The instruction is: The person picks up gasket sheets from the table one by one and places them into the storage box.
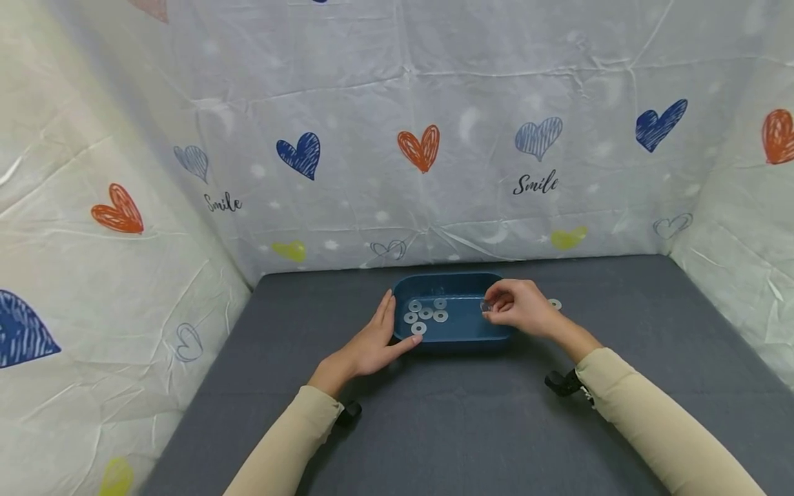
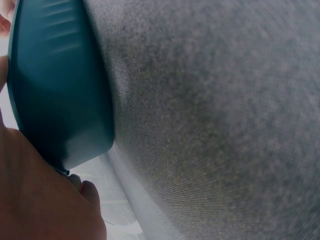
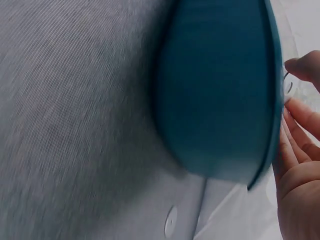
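Observation:
A blue rectangular tray [image 1: 459, 340] stands on the grey table, with several pale flat washers [image 1: 425, 313] lying in its left half. Along the tray's left end rests my left hand [image 1: 366, 344], fingers straight against the wall and thumb at the front rim. My right hand [image 1: 520, 306] is over the tray's right end and pinches one clear washer [image 1: 486, 305] between thumb and fingertips. In the right wrist view this washer [image 3: 289, 88] shows edge-on, just beyond the rim. The left wrist view has the tray's outer wall [image 2: 60, 85] beside the left hand.
Another washer [image 1: 555, 304] lies on the grey tabletop [image 1: 459, 413] to the right of the tray, partly behind the right hand. A white curtain [image 1: 360, 96] printed with hearts hangs behind the table and at both sides. Each wrist bears a black camera mount [image 1: 561, 383].

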The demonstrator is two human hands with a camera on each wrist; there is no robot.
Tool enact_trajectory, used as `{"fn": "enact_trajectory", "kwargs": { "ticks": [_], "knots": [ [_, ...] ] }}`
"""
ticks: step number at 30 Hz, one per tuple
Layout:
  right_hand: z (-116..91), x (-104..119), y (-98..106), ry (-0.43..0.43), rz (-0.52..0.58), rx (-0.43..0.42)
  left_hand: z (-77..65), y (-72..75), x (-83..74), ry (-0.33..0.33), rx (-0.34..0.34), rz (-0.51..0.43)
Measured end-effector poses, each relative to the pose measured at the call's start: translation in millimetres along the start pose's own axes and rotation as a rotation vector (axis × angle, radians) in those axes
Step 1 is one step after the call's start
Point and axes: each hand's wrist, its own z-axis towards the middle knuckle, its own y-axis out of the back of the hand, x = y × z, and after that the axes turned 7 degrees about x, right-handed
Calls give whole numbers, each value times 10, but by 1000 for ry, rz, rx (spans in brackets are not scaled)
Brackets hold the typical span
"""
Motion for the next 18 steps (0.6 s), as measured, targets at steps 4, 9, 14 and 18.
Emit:
{"fn": "enact_trajectory", "kwargs": {
  "ticks": [4,9,14,18],
  "knots": [
    [123,19,-99,18,-43,26,-6,3,-5,6,4,0],
    [263,50,-209,42,-100,62,-13,-1,-4,-6,-7,-4],
    [416,61,-325,59,-150,131,-24,10,-12,10,-2,-7],
    [525,73,-415,64,-193,209,-30,13,-21,12,3,-6]
  ]
}}
